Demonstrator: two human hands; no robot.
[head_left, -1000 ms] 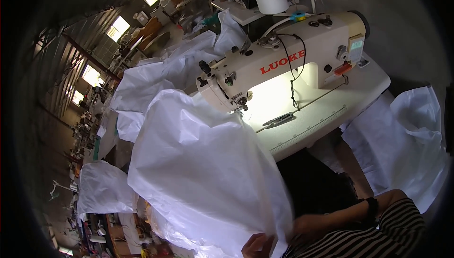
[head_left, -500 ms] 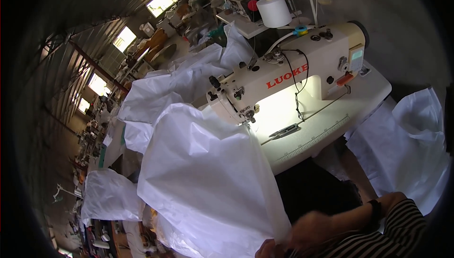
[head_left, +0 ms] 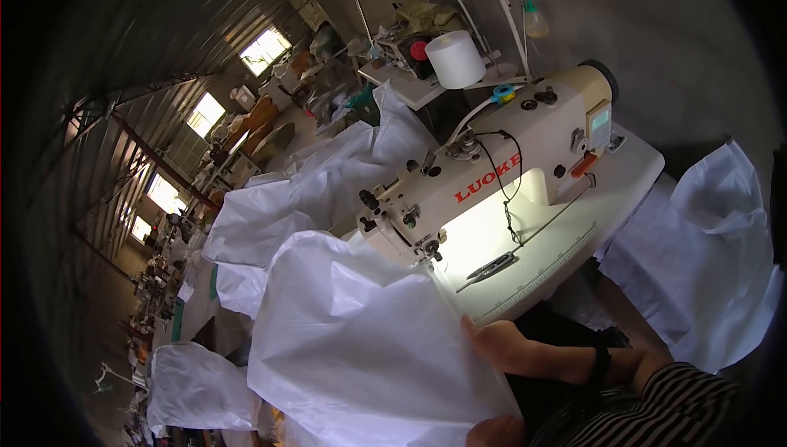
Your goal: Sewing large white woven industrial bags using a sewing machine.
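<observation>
A large white sheet of fabric [head_left: 361,357] hangs from under the needle end of a white sewing machine [head_left: 545,131] and spreads toward me. My right hand [head_left: 502,347] is closed on the sheet's right edge, close to the front rim of the machine bed. At the lower picture edge, my left hand [head_left: 496,431] lies against the same edge nearer to me, its rounded fingers closed on the fabric and partly cut off. A pair of thread snips [head_left: 492,269] rests on the lit bed right of the needle.
More white fabric [head_left: 320,168] is heaped behind the machine, and another piece [head_left: 705,258] hangs at the right. A white thread cone [head_left: 456,60] stands behind the machine. Farther left, a white piece [head_left: 201,389] droops beside the cluttered workshop.
My right hand has moved up along the sheet's edge toward the machine bed, away from my left hand. The view has shifted, so the machine appears slightly lower and farther left.
</observation>
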